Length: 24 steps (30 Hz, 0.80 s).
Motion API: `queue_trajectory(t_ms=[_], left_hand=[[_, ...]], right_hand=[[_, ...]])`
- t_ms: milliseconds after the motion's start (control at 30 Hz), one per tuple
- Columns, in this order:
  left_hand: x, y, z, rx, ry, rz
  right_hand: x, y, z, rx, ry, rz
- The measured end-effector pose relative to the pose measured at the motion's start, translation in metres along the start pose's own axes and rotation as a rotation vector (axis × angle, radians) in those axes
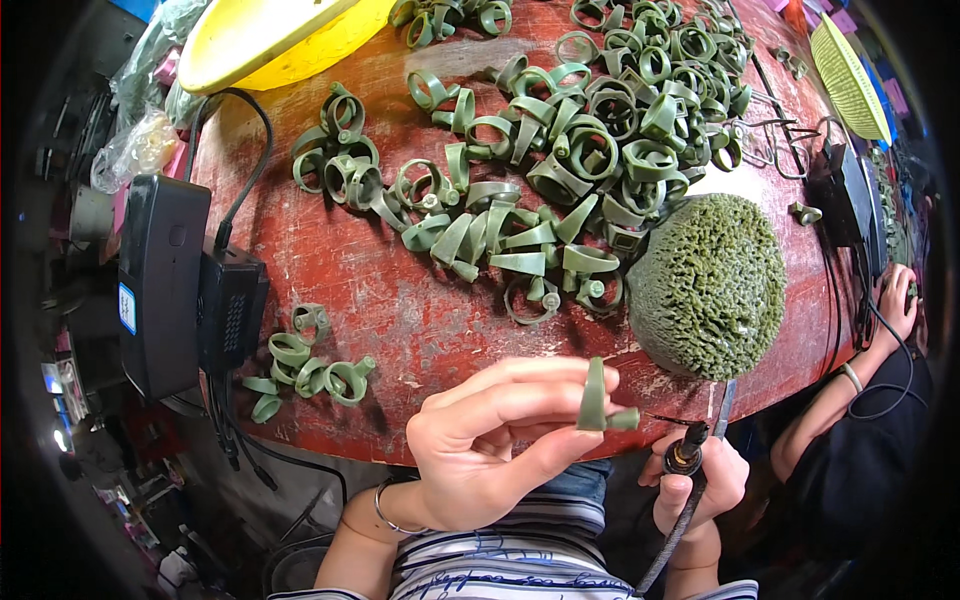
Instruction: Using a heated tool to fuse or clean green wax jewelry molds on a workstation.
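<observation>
My left hand (480,440) pinches a green wax ring (592,395) between thumb and fingers, seen edge-on, with a short round stub pointing right. Gripped in my right hand (718,485) is a wax pen (684,455), black with a gold-coloured collar and a thick braided cord. Its thin dark tip reaches left, close to the stub; whether they touch I cannot tell. Just beyond my right hand, a flat metal strip (724,408) runs toward a pitted green wax lump (715,285); I cannot tell whether my fingers also hold it.
Many green rings (590,150) are heaped across the worn red table (400,300), with a small group (310,365) at left. Black power boxes (165,285) and cables stand at the left edge. A yellow basin (290,50) is far left. Another person's arm (840,385) is at right.
</observation>
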State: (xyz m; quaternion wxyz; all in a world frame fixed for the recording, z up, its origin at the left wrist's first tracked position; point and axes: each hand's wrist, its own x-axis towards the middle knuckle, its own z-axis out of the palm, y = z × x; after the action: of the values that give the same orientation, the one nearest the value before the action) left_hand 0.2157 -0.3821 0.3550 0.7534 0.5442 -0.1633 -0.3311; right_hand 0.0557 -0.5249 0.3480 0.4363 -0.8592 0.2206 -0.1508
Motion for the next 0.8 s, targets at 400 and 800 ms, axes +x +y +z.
queue_trajectory(t_ms=[400,800], left_hand=[[-0.007,-0.004,-0.003,-0.107,0.007,0.081],[-0.008,-0.001,-0.004,0.247,-0.039,0.089]], right_hand=[[-0.011,0.003,-0.003,-0.024,0.099,0.141],[-0.005,-0.001,-0.014,-0.264,0.197,0.058]])
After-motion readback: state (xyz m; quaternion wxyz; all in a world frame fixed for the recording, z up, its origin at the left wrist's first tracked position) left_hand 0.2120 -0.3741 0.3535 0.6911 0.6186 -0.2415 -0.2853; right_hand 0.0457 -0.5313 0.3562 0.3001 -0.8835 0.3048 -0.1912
